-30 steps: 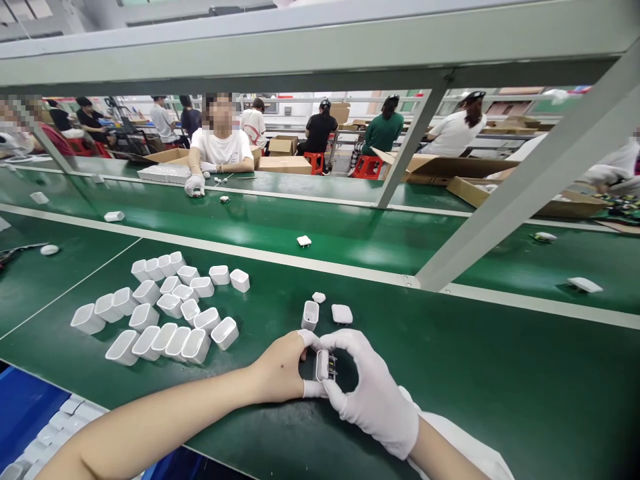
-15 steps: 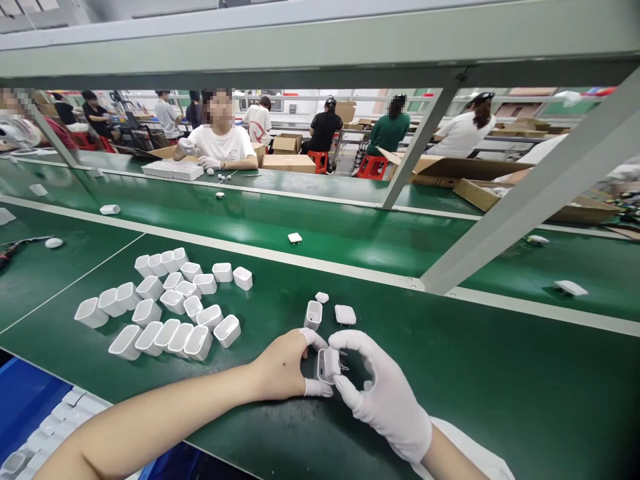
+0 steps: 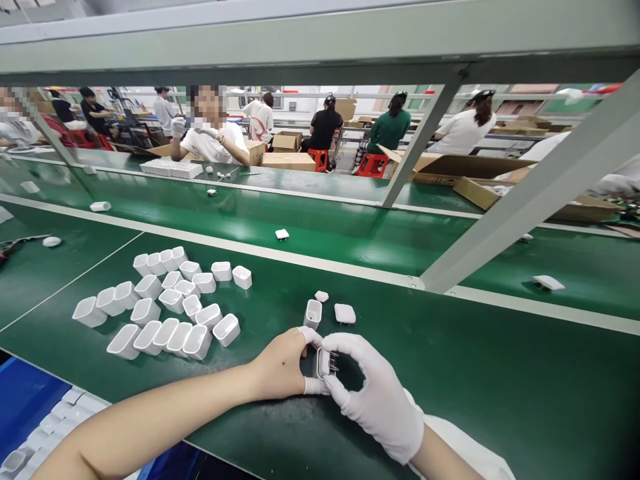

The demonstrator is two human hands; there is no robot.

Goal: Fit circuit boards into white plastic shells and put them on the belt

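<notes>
Your left hand [image 3: 280, 367], with white covers on thumb and forefinger, is clamped on the white plastic box-shaped housing [image 3: 319, 364], which lies between those two fingertips, clear of the palm. Your white-gloved right hand [image 3: 377, 395] is closed by thumb and forefinger on the white plastic cap with metal pins [image 3: 325, 363]. The cap sits at the housing's mouth, between the two grips; its pins point toward your right palm. Whether it is fully seated cannot be told. Just beyond your fingers, on the green worktop [image 3: 475, 387], stands an open white rectangular cup [image 3: 313, 315], beside a white square pinned piece [image 3: 345, 313]. Rows of open white plastic housings [image 3: 169, 335] stand left of your grip.
</notes>
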